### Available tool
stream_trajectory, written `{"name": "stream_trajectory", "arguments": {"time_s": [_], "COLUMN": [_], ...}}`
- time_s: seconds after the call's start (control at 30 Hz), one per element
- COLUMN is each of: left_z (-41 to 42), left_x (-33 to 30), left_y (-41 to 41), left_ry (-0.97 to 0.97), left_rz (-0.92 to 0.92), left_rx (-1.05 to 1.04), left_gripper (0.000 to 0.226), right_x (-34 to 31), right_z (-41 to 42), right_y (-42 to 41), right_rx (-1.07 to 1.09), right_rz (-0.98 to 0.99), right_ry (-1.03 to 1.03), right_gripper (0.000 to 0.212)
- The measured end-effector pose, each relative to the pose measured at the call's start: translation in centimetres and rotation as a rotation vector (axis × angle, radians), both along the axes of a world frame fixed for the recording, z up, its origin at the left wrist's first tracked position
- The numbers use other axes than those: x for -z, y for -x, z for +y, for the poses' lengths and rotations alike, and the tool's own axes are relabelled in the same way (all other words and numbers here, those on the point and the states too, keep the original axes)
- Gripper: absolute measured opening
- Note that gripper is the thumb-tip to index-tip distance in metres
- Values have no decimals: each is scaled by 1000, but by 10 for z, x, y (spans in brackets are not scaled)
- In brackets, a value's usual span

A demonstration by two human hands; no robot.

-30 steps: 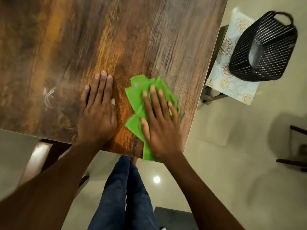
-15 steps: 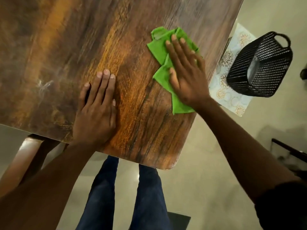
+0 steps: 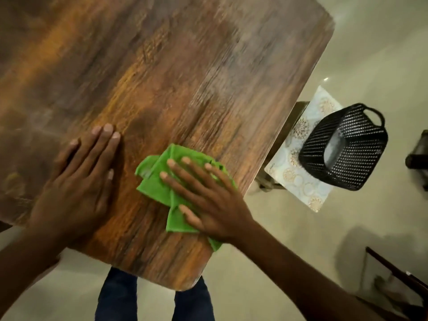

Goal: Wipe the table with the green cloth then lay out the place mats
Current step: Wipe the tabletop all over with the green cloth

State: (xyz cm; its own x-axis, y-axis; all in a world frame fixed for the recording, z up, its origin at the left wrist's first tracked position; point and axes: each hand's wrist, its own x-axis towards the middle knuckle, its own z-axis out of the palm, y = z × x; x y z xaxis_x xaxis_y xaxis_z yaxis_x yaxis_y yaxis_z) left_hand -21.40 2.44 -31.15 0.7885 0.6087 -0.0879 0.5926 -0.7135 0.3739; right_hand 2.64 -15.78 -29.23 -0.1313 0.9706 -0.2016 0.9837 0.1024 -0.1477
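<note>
A crumpled green cloth (image 3: pixel 157 184) lies on the brown wooden table (image 3: pixel 176 72) near its right edge. My right hand (image 3: pixel 208 202) presses flat on the cloth with fingers spread and straight. My left hand (image 3: pixel 78 186) rests flat on the bare wood to the left of the cloth, fingers together. A pale patterned place mat (image 3: pixel 291 179) lies on a stool beside the table's right edge, partly under a basket.
A black woven basket (image 3: pixel 349 147) sits tipped on the place mat at the right. The table's rounded near corner (image 3: pixel 185 283) is just above my legs. A dark chair frame (image 3: pixel 398 274) stands at the lower right on the pale floor.
My right hand has slid the cloth back toward me along the table's right edge, after pushing it away half a second earlier. My left hand stayed in place.
</note>
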Motion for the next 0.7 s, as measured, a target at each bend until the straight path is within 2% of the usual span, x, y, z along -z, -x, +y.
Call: {"name": "stream_trajectory", "arguments": {"time_s": [0.2,0.33,0.43,0.53,0.7], "left_z": [3,6,6,6,7], "left_x": [10,12,9,1,0], "left_y": [4,6,6,1,-2], "left_ry": [109,148,122,105,91], "left_rz": [26,11,7,30,-7], "left_rx": [-14,-3,12,12,6], "left_gripper": [64,66,65,65,66], "right_x": [9,7,13,15,0], "right_z": [115,157,159,140,101], "right_y": [-169,-227,-211,-154,-25], "right_rx": [275,503,611,631,221], "right_rz": [-165,-122,-97,-77,7], "right_ry": [-203,-198,-215,-191,-88], "right_gripper": [62,62,63,66,67]}}
